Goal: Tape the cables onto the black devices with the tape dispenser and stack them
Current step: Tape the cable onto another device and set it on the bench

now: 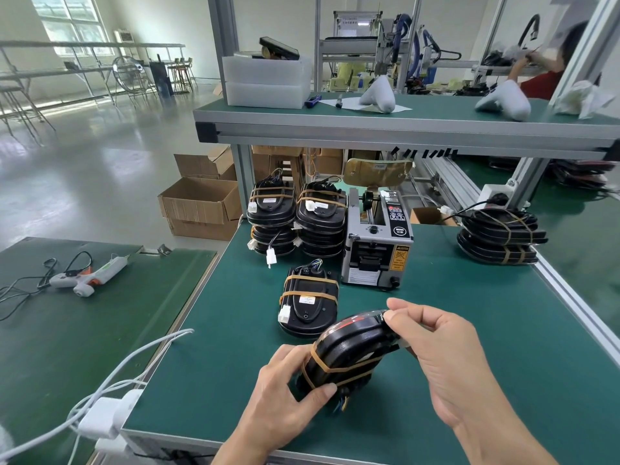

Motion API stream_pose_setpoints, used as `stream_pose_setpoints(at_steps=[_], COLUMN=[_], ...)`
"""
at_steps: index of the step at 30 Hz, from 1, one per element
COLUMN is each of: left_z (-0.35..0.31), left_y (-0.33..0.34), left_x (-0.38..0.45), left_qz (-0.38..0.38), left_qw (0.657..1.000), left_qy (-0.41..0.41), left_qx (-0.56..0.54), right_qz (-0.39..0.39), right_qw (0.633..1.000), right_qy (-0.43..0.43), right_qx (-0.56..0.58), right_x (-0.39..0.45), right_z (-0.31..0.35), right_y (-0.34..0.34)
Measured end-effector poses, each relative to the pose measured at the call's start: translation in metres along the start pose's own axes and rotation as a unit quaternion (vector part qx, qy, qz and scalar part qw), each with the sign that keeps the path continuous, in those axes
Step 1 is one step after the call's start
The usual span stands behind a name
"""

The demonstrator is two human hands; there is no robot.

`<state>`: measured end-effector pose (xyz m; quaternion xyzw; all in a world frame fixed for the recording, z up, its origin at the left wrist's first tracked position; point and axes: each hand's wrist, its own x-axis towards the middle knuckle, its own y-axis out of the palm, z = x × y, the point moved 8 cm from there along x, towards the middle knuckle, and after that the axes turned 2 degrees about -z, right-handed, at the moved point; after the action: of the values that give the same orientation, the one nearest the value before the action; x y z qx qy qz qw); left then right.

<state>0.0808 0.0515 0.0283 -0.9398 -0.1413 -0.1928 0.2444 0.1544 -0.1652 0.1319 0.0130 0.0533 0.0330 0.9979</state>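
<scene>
While both hands grip, black device (349,350) edge-up, slanting up-right

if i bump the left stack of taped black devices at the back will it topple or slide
The left stack probably tips rather than slides: it stands several devices high on curved shells, and the top one looks a bit offset. A white connector dangles loose on its wire, so it would likely swing or snag.

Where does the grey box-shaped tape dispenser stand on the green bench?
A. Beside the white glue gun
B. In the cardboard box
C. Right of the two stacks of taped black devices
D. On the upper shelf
C: the grey tape dispenser stands on the green bench directly right of the two stacks of taped black devices.
</scene>
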Motion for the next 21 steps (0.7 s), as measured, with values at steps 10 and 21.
stream_pose_setpoints(at_steps=[10,21], left_z=[0.001,-0.0003], left_y=[-0.0001,-0.0009], left_x=[0.0,-0.0006], left_qz=[-0.002,-0.005], left_qw=[1.0,1.0], left_qy=[-0.004,0.003], left_qx=[0.0,0.002], right_qz=[-0.007,-0.004], right_qw=[1.0,0.999], right_qy=[-0.012,-0.02], right_qx=[-0.012,-0.039], right_x=[0.0014,0.0035], right_z=[0.001,0.0031], right_y=[-0.0004,-0.0005])
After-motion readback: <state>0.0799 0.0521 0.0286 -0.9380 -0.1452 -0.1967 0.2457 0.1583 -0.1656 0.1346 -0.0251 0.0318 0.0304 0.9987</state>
